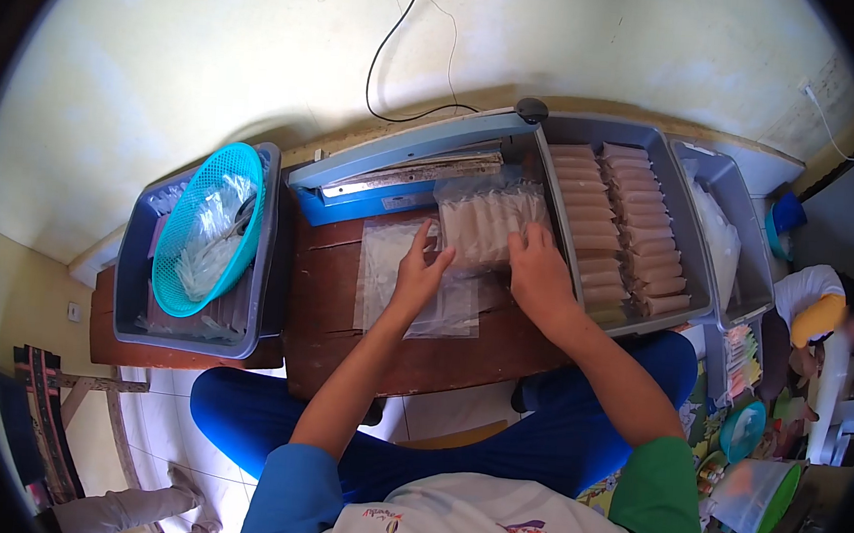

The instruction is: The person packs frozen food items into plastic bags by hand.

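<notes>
A clear plastic bag (489, 229) holding a row of pale brown filled tubes lies on the wooden table in front of me. My right hand (542, 280) has its fingers curled over the right side of this bag. At the bag's left edge is my left hand (418, 276), thumb and fingers apart, with nothing visible between them. Flat clear plastic bags (388, 264) lie beneath and beside my left hand. Just behind the filled bag stands a long blue bag sealer (352, 205) with a metal strip and a raised grey arm.
A grey crate (698, 285) at right holds stacked rows of brown tubes. Farther right, another grey bin (758, 280) contains white plastic. At left, a turquoise basket (163, 283) of clear plastic rests on a dark tub (128, 295). Another person (809, 298) sits at far right.
</notes>
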`<state>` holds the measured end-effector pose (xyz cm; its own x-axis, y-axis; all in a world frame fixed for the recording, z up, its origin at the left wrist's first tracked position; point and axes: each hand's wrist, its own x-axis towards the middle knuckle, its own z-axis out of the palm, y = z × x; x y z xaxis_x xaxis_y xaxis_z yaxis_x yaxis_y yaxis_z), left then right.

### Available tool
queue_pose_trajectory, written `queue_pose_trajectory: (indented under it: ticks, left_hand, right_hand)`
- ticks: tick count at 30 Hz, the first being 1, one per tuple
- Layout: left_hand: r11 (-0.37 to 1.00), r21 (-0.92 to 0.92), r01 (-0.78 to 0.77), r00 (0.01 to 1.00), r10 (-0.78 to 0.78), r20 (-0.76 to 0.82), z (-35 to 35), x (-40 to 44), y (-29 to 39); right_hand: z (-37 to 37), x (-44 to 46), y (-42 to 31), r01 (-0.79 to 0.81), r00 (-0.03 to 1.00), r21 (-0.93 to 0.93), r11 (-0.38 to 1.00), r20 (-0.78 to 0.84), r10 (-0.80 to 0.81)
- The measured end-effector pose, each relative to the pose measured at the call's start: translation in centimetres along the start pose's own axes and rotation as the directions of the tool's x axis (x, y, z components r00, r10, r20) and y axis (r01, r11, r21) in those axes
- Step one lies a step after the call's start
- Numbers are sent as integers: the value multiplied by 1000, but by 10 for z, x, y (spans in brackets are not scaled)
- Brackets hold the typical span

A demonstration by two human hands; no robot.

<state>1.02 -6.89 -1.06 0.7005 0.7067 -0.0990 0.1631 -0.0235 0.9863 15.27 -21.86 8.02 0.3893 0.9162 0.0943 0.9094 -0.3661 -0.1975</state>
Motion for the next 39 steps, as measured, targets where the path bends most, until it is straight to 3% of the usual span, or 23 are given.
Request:
queue_pose_trajectory:
  ticks: [1,3,6,10,13,20,22,24,25,27,28,30,31,33,39]
  left_hand:
    - [997,21,71,997,-71,-21,-2,0,-2]
    - [997,21,70,997,-70,-15,-2,2,-4]
    - [998,-14,54,999,-54,-1,5,2,-2]
    - [995,-99,-6,999,3,-38,13,2,-1]
    - [996,-80,50,999,-51,-9,11,1,5]
    - [990,-139,40,999,-41,-2,10,5,-2]
    - [971,-178,158,987,-151,55,6,4,3]
    - [968,-203,146,989,-141,40,7,7,2]
    - [965,-222,136,991,-134,28,7,10,0]
    - [961,-250,119,992,-125,-5,6,22,-6]
    - [957,-273,101,993,-115,-36,5,28,-8]
    - [968,-225,108,990,-127,-67,1,38,-4]
    - [977,-179,115,985,-135,-103,1,41,2]
    - [970,-210,119,987,-139,-83,4,44,10]
    - [968,-229,108,992,-120,-39,14,47,3]
  right_hand:
    - [-2,-1,-5,0,1000,1,1000,0,0]
    - [-2,-6,-13,-70,987,173,982,152,44]
    - [24,-12,-8,-155,955,237,959,283,84]
    - [41,-16,-3,-120,962,161,980,263,74]
    - [44,-14,-4,-131,961,155,979,263,87]
    - [57,-14,2,-130,983,262,956,160,90]
    - [60,-14,1,-138,987,329,934,128,100]
    - [64,-11,0,-432,902,685,587,334,274]
    - [70,-11,-1,-430,903,683,590,334,272]
    - [81,-16,-4,-479,800,877,-26,449,397]
    - [82,-15,-5,-479,800,877,-27,449,397]
    - [82,-16,-7,-366,762,891,-268,452,464]
    - [80,-16,-5,-364,761,892,-268,451,466]
    - [76,-13,-3,-310,751,860,-404,483,451]
    - [84,-9,0,-269,765,889,-371,431,478]
